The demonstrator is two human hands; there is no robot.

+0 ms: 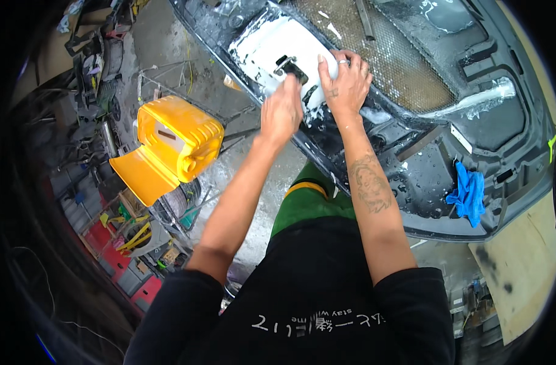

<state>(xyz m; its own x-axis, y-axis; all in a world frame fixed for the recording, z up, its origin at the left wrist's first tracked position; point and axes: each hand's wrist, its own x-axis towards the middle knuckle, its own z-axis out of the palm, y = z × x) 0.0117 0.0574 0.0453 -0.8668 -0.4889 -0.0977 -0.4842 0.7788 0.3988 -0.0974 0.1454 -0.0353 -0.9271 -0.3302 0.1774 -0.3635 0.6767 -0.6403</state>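
Note:
A smooth white plastic piece (276, 38) lies on a large black moulded panel (424, 198) smeared with white. In the white piece is a dark opening, with a small metal-and-black part (286, 63) at it. My left hand (282, 112) is closed right beside that opening, slightly blurred; what its fingers grip is hidden. On the right side of the white piece, my right hand (349, 82), with a ring on one finger, curls over the rounded edge, thumb pointing up along it.
Honeycomb mesh (411, 73) fills part of the black panel. A crumpled blue cloth or glove (468, 193) lies on its right side. To my left stands a yellow cut-open plastic container (186, 128). Tools and scrap clutter the floor farther left; a stained board (521, 267) is at lower right.

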